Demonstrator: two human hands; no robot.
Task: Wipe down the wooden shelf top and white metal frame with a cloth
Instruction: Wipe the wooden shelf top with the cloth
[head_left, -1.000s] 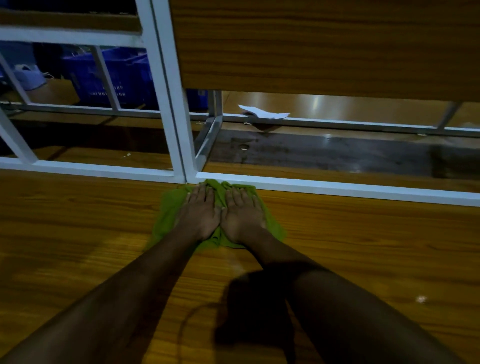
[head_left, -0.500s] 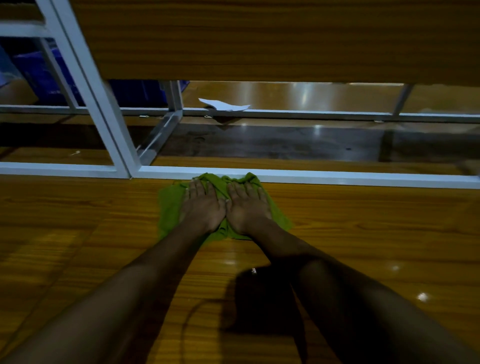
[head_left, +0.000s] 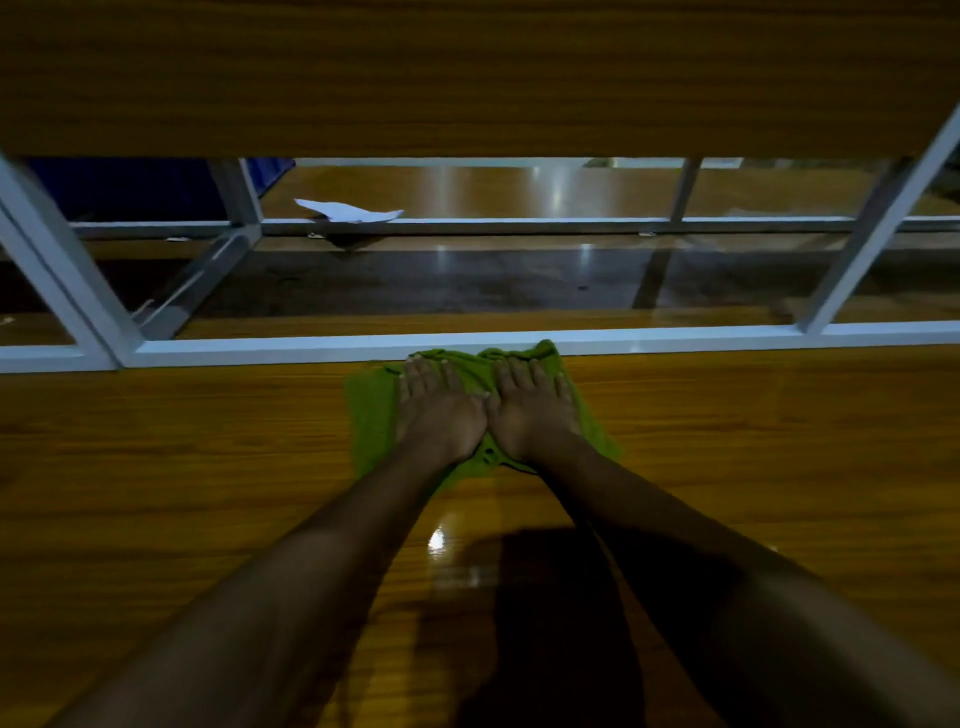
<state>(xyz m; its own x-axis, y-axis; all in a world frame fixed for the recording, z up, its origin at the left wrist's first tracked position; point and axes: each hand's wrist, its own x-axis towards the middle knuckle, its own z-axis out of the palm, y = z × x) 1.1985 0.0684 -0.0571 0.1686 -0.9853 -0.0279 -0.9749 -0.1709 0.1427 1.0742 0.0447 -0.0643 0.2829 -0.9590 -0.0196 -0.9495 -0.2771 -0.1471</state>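
Note:
A green cloth (head_left: 370, 415) lies flat on the wooden shelf top (head_left: 171, 467), its far edge against the white metal frame rail (head_left: 270, 349). My left hand (head_left: 439, 410) and my right hand (head_left: 530, 410) press down on the cloth side by side, fingers straight and pointing at the rail. Both forearms stretch out over the glossy wood. Much of the cloth is hidden under my hands.
White frame uprights slant up at the left (head_left: 57, 280) and right (head_left: 878, 228). A wooden panel (head_left: 467, 73) overhangs above. Beyond the rail a lower shelf holds a white sheet of paper (head_left: 348, 210). A blue crate (head_left: 135, 187) sits at the far left.
Both hands have slid the cloth to the right along the frame rail, away from the left upright. The right upright has come into view.

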